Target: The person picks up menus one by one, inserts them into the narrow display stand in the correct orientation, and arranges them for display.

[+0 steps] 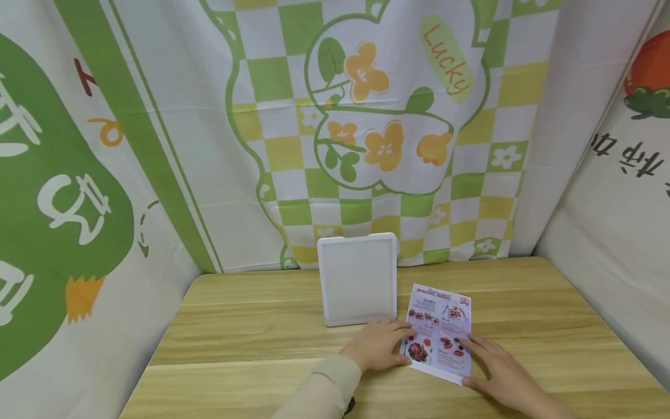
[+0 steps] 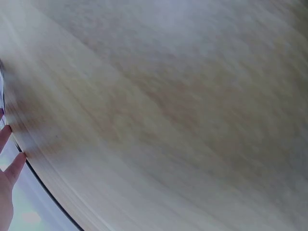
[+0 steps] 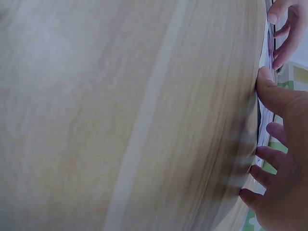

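The fingers (image 1: 400, 329) of the left hand (image 1: 370, 346) lie relaxed and ungripping at the left edge of a printed food menu (image 1: 438, 334); those of the right hand (image 1: 499, 369) are spread loosely along its right edge. The menu lies flat on the wood-grain bench (image 1: 230, 343), slightly turned, between both hands. Just beyond the left hand stands a white rectangular frame (image 1: 359, 282), with a checked curtain lettered "Lucky" (image 1: 384, 145) behind the bench.

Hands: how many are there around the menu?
2: the left hand at the left edge of the menu, the right hand at its right edge.
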`<action>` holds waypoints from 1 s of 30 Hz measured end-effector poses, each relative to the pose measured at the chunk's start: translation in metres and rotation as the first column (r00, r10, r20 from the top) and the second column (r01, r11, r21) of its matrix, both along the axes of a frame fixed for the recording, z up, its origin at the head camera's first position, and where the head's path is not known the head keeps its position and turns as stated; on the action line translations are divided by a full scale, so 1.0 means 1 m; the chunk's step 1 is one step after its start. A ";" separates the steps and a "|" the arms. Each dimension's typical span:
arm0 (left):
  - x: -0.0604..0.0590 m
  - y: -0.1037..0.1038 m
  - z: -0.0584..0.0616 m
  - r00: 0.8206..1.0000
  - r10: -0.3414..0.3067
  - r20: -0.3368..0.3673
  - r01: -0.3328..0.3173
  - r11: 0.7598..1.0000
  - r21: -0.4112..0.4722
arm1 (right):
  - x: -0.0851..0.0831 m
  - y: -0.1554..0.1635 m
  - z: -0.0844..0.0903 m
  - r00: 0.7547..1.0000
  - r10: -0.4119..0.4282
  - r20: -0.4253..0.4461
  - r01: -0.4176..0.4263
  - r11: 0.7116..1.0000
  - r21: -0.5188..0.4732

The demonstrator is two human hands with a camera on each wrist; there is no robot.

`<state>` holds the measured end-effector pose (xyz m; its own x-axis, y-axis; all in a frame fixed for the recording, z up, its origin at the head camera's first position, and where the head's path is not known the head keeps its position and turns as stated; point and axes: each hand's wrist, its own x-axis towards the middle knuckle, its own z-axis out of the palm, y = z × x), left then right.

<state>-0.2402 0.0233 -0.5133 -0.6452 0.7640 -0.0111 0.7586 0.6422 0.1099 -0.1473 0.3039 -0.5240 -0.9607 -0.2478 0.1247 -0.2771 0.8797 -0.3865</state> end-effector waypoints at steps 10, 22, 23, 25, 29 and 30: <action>0.001 0.003 0.002 1.000 0.019 0.002 -0.019 1.000 0.012 | 0.000 -0.002 0.000 0.999 -0.008 -0.047 0.009 1.000 0.021; 0.001 0.013 0.003 0.998 0.046 -0.033 -0.046 0.999 -0.005 | -0.012 -0.010 0.007 0.994 -0.111 -0.011 0.110 0.994 -0.022; 0.001 0.013 0.002 0.998 0.048 -0.036 -0.048 0.999 -0.007 | -0.012 -0.010 0.008 0.993 -0.117 -0.004 0.117 0.993 -0.033; 0.000 0.013 0.001 0.998 0.051 -0.041 -0.051 0.999 -0.005 | -0.014 -0.011 0.009 0.991 -0.132 0.013 0.132 0.989 -0.062; 0.000 0.013 0.000 0.997 0.053 -0.049 -0.052 0.999 0.015 | -0.016 -0.012 0.012 0.984 -0.173 0.035 0.176 0.980 -0.095; 0.000 0.013 0.000 0.997 0.054 -0.050 -0.053 0.998 0.019 | -0.015 -0.013 0.013 0.982 -0.185 0.037 0.188 0.977 -0.098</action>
<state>-0.2400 0.0368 -0.5135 -0.6845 0.7281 0.0356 0.7280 0.6803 0.0842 -0.1628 0.2910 -0.5108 -0.9923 -0.0519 0.1122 -0.0999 0.8713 -0.4806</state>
